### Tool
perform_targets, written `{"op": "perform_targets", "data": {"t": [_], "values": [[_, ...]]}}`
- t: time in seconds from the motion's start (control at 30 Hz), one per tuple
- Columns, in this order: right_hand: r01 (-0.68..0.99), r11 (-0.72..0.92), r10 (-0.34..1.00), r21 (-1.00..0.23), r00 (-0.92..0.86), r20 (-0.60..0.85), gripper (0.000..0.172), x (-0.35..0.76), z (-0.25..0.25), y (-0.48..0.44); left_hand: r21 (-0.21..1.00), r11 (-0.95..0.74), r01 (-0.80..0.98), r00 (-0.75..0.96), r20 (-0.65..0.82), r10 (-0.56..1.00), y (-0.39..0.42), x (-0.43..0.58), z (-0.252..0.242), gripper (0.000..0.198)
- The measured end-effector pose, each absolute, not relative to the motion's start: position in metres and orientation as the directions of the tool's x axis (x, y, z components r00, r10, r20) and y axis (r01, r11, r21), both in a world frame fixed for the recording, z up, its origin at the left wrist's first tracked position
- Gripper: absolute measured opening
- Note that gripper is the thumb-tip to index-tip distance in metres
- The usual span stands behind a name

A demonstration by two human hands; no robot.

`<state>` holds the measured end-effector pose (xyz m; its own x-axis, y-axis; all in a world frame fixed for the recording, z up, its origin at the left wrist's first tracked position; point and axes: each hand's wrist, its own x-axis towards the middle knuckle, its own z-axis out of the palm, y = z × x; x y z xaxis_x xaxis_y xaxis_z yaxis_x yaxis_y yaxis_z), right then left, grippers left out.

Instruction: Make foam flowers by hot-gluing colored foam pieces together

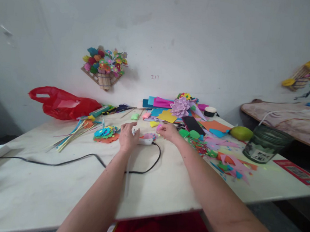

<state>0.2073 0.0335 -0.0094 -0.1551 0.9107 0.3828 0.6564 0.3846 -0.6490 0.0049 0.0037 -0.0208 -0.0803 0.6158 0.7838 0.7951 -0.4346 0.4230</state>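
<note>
My left hand is closed around the body of a white glue gun. The gun's handle points right, and a translucent glue stick trails from it towards me. In my right hand, the fingertips pinch a small pink-purple foam piece. Between the hands, a pinkish foam shape lies behind the gun, partly covered. Just left of my left hand lie layered foam flowers in blue, yellow and orange.
A black cord crosses the table to the gun. Thin strips and a red plastic bag lie left. Coloured foam sheets, a purple flower and a phone are behind. Foam scraps and a jar stand right.
</note>
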Motion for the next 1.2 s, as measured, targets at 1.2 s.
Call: {"op": "perform_targets", "data": {"t": [1.2], "values": [[0.651, 0.383, 0.912, -0.656, -0.155, 0.379, 0.023, 0.2090, -0.0128, 0.0362, 0.408, -0.434, 0.803, -0.070, 0.788, 0.611, 0.0043, 0.0051, -0.0212, 0.025]]}}
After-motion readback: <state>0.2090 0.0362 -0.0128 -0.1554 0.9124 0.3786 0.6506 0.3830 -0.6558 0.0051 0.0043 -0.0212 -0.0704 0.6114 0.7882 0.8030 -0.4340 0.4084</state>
